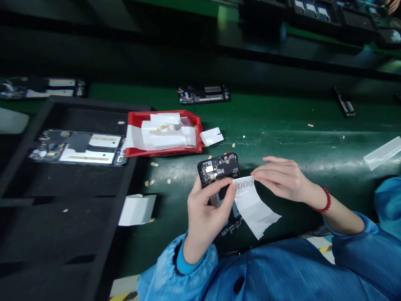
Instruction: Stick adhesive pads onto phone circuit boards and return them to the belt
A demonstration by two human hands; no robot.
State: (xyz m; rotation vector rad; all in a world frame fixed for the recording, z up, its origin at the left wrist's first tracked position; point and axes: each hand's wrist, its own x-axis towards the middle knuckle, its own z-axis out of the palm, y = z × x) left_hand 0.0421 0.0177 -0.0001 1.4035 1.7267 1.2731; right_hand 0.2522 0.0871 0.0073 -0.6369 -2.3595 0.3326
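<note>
Between both hands hangs a white sticker sheet (255,209), its top edge printed with a row of grey rounded outlines and its lower end torn. My left hand (208,209) pinches the sheet's left corner between thumb and forefinger. The same hand lies over an opened phone (219,167), whose dark back shows circuit boards; the hand and sheet hide its middle. My right hand (283,177), with a red bead bracelet at the wrist, has thumb and fingertips closed at the sheet's right corner. Whether a tiny sticker is in that pinch I cannot make out.
Left of the hands, a red bin (164,152) holds white paper scraps. A black tray (46,184) bears another opened phone (81,148). Further phones (203,94) lie along the green bench (275,113). Folded paper (137,210) and small tan scraps lie nearby; a clear strip (382,152) is right.
</note>
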